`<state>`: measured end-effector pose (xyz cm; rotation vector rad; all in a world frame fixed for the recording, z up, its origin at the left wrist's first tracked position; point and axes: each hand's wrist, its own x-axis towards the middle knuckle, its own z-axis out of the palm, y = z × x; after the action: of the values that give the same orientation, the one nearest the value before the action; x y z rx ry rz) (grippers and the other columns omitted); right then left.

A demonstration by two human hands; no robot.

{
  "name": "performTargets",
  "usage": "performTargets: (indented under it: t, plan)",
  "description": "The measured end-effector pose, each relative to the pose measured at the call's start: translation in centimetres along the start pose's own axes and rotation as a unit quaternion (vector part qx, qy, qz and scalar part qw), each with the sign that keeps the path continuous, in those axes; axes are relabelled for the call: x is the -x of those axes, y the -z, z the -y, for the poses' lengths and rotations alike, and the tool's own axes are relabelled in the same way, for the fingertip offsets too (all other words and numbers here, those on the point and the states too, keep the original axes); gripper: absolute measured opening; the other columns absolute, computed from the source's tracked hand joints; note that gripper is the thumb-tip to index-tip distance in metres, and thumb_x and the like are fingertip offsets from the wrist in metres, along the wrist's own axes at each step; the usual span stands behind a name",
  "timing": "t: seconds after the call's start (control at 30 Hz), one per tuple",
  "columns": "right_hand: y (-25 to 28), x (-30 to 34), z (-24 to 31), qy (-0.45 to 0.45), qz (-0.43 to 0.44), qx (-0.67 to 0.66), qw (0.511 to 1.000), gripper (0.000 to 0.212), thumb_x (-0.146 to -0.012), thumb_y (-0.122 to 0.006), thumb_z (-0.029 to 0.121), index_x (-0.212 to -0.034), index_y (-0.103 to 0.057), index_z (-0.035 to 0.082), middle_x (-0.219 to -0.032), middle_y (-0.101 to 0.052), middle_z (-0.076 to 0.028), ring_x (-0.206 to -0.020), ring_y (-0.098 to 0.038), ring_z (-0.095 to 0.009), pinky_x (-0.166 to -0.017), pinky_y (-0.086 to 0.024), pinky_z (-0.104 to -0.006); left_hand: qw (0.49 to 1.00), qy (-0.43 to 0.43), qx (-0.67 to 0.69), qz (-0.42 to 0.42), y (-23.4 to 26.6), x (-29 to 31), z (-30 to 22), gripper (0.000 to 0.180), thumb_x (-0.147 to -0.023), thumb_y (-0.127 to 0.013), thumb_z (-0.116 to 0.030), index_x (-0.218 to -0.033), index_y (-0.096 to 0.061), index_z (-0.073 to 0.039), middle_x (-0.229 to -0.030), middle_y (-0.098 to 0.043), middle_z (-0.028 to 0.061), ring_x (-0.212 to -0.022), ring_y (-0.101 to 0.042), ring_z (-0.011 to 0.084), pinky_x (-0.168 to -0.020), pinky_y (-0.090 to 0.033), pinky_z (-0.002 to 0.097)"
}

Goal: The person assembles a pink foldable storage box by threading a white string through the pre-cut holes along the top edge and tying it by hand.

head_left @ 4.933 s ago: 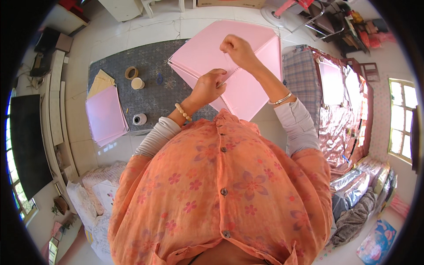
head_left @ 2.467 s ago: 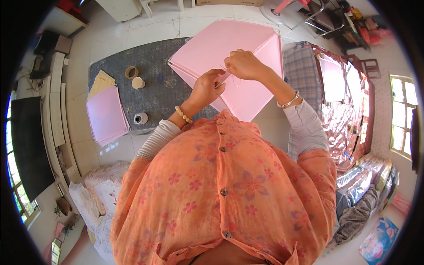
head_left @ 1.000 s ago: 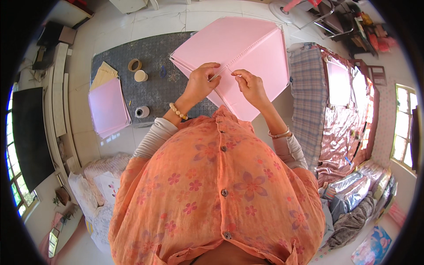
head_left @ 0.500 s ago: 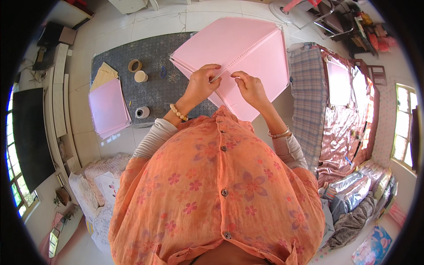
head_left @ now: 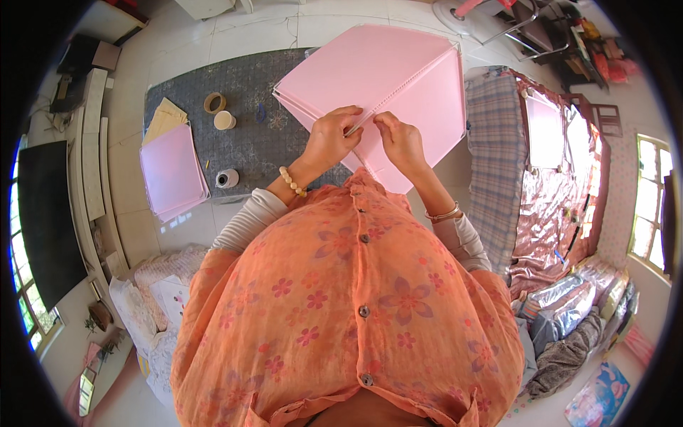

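Observation:
A large pink panelled piece (head_left: 356,67) lies across the right part of the dark patterned table and overhangs its near edge. Two of its stiff panels meet along a slanting seam (head_left: 407,84) with close, even stitches. My left hand (head_left: 329,139) is closed on the panel edges at the seam, fingers above and thumb near the joint. Just right of it, my right hand (head_left: 403,146) is closed in a pinch beside the seam. Whatever its fingertips hold is too small to make out.
On the dark table (head_left: 235,85) stand a tape roll (head_left: 215,103), a white cup (head_left: 225,120) and a thread cone (head_left: 227,178). Several loose pink sheets (head_left: 171,171) lie at its left end beside brown card (head_left: 165,119). A plaid-covered surface (head_left: 493,164) is at right.
My right hand has moved slightly left to the seam, close to my left hand, and its fingers have come together. The left hand keeps its hold on the panel edges.

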<state>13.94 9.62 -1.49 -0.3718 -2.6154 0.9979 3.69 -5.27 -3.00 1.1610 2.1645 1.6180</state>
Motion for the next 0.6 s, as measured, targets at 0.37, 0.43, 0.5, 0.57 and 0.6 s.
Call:
performTargets:
  t: [0.37, 0.43, 0.5, 0.57, 0.6]
  plan:
    - [-0.3, -0.7, 4.1, -0.077, 0.028, 0.131, 0.988, 0.014, -0.089, -0.047, 0.009, -0.097, -0.049, -0.001, -0.069, -0.064, -0.020, -0.067, -0.065, -0.038, -0.058, -0.051, -0.0452, 1.000, 0.014, -0.015, -0.007, -0.7, 0.5, -0.8, 0.024, -0.074, -0.071, -0.005, -0.063, -0.053, 0.004, -0.110, -0.067, 0.0165, -0.076, -0.066, 0.0316, -0.063, -0.052, 0.0351]
    - [0.5, -1.2, 4.9, -0.056, 0.065, 0.159, 0.984, 0.014, -0.087, -0.048, 0.008, -0.097, -0.049, -0.001, -0.071, -0.065, -0.019, -0.067, -0.066, -0.037, -0.058, -0.051, -0.0450, 0.999, 0.030, -0.011, -0.004, -0.7, 0.5, -0.9, 0.024, -0.074, -0.071, -0.006, -0.063, -0.053, 0.005, -0.110, -0.067, 0.0163, -0.080, -0.066, 0.0326, -0.065, -0.052, 0.0357]
    - [1.8, -1.8, 5.6, -0.050, 0.139, 0.203, 0.968, 0.015, -0.084, -0.052, 0.009, -0.096, -0.050, 0.001, -0.074, -0.065, -0.017, -0.066, -0.066, -0.036, -0.057, -0.052, -0.0444, 0.999, 0.017, -0.031, 0.017, -0.5, 0.6, -0.9, 0.023, -0.074, -0.072, -0.006, -0.065, -0.054, 0.005, -0.111, -0.067, 0.0159, -0.077, -0.066, 0.0319, -0.064, -0.052, 0.0354]
    - [3.3, -2.3, 6.0, -0.008, 0.090, 0.227, 0.970, 0.012, -0.082, -0.055, 0.010, -0.091, -0.054, 0.002, -0.078, -0.064, -0.013, -0.069, -0.065, -0.033, -0.058, -0.052, -0.0410, 0.999, 0.017, -0.032, 0.035, -0.6, 0.9, -1.1, 0.022, -0.074, -0.072, -0.007, -0.066, -0.055, 0.005, -0.112, -0.067, 0.0156, -0.075, -0.065, 0.0314, -0.063, -0.051, 0.0352]
    - [3.9, -2.5, 6.1, 0.028, 0.055, 0.231, 0.971, 0.011, -0.082, -0.056, 0.011, -0.089, -0.056, 0.003, -0.079, -0.064, -0.012, -0.071, -0.065, -0.031, -0.058, -0.052, -0.0393, 0.999, 0.022, -0.024, 0.040, -0.8, 1.1, -1.1, 0.022, -0.074, -0.072, -0.007, -0.066, -0.055, 0.005, -0.112, -0.066, 0.0155, -0.074, -0.065, 0.0313, -0.062, -0.051, 0.0352]
